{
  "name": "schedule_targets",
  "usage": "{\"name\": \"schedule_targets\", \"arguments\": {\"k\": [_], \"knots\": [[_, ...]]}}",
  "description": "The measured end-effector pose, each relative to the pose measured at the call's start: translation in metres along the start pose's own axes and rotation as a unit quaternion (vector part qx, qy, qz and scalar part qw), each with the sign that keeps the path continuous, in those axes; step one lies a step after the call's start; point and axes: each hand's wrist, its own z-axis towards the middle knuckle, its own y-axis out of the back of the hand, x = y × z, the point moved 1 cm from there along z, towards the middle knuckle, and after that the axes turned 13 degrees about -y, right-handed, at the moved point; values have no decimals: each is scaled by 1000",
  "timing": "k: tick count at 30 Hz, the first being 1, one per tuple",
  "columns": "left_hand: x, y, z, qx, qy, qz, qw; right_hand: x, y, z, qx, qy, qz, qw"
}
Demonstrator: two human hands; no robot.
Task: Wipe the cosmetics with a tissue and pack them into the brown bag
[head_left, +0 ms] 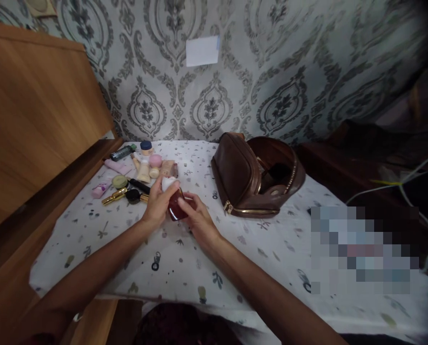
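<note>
Red item held above the counter.
Left fingers and right fingers grip it; cosmetics lie toward the back left corner, open bag near the back edge.

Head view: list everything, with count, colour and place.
Wallpaper: 1 wall, grey-white, background
Paper: 1, white, on the wallpaper
Wooden panel: 1, brown, upper left
Tablecloth: 1, white, patterned, below
Bag: 1, brown, right of centre
Cosmetics: over ten, mixed colours, tablecloth's left
Cables: count unclear, white and yellow, right
Pixelated patch: 1, mostly grey, lower right
Held item: seemingly 1, dark red and white, centre
Left grip: 1, bare, on held item
Right grip: 1, bare, on held item
Arms: 2, bare, from below
</note>
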Motion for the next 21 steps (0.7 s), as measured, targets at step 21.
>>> {"name": "schedule_targets", "arguments": {"k": [21], "knots": [[17, 3, -31, 238, -177, 265, 917, 6, 16, 16, -5, 22, 107, 994]]}}
